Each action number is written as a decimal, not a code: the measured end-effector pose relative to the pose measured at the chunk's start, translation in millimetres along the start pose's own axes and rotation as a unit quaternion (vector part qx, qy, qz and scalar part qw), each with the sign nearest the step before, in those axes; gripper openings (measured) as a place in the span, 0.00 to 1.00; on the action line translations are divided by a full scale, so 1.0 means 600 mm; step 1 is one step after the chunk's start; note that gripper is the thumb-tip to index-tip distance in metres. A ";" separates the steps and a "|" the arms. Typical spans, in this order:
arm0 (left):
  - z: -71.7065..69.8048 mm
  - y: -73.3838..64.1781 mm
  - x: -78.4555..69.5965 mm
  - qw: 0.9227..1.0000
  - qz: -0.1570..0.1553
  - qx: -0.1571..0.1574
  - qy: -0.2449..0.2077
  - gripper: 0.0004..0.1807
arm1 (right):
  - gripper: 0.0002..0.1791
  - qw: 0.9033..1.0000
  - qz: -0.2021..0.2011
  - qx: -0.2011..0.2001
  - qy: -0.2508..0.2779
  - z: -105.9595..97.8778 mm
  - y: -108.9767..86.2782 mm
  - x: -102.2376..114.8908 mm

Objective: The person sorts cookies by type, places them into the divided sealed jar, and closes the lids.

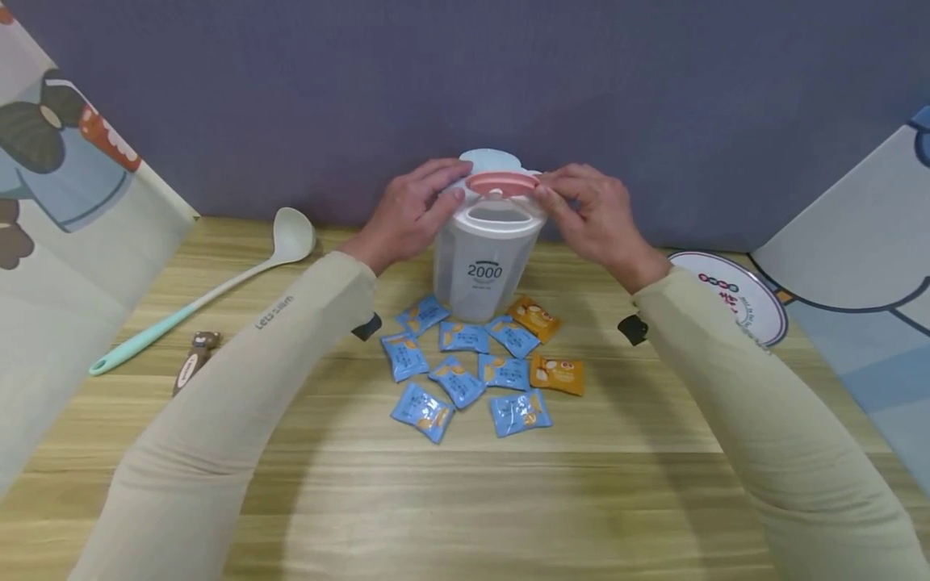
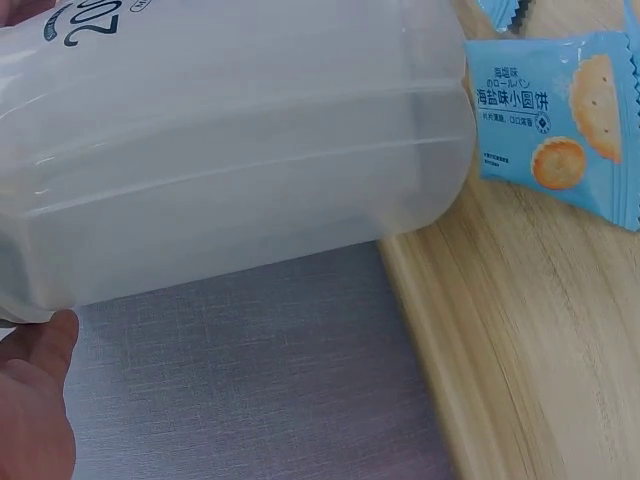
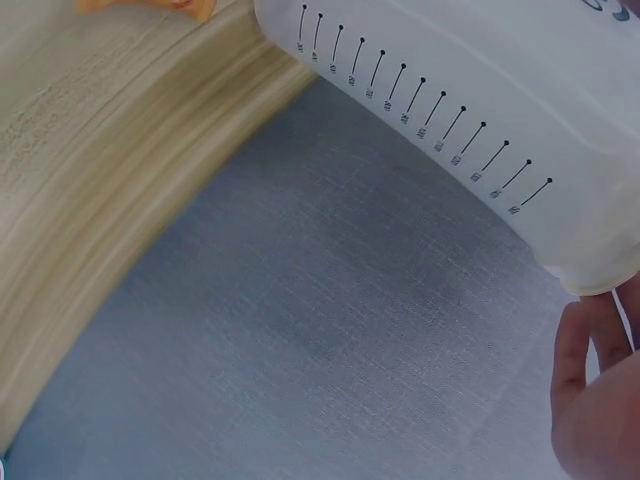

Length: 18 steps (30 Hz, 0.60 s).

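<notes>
A translucent plastic storage container (image 1: pixel 485 270) marked 2000 stands upright near the back edge of the table. On top is a white lid (image 1: pixel 501 222) with a pink handle (image 1: pixel 503 184) and a raised pale-blue flap (image 1: pixel 488 160). My left hand (image 1: pixel 416 208) grips the lid's rim from the left, its thumb toward me. At the other side, my right hand (image 1: pixel 592 211) holds the rim by the pink handle. Both wrist views show fingers at the rim and the container wall. Several blue biscuit packets (image 1: pixel 456 381) and two orange packets (image 1: pixel 556 374) lie before the container.
To the left lies a ladle (image 1: pixel 240 278) with a mint-green handle, near a brown bear-shaped item (image 1: pixel 198 355) partly under the sleeve. A white plate (image 1: pixel 763 303) sits at the right, partly behind the right forearm. A dark fabric partition (image 1: pixel 465 81) rises behind the table.
</notes>
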<state>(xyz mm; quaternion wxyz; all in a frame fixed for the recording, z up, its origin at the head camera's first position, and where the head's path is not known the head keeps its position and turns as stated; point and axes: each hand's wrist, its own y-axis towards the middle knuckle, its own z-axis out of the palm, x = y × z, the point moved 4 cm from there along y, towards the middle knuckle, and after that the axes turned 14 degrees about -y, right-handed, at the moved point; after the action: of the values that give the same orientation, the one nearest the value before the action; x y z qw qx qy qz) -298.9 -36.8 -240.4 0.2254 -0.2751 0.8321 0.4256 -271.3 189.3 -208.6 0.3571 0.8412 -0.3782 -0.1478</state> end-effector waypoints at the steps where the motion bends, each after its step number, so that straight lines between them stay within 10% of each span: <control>1: 0.000 0.000 0.001 1.000 -0.006 -0.001 -0.003 0.24 | 0.06 1.000 0.003 0.000 0.003 0.000 0.000 0.000; 18: 0.001 -0.006 0.010 0.996 -0.043 -0.071 -0.036 0.28 | 0.06 0.999 0.036 -0.007 0.037 0.008 0.003 -0.005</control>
<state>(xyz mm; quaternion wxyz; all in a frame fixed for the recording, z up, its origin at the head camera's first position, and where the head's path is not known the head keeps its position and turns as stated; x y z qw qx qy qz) -301.4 -39.8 -246.5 0.2536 -0.3105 0.7785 0.4830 -276.8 188.1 -210.8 0.3817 0.8297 -0.3933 -0.1059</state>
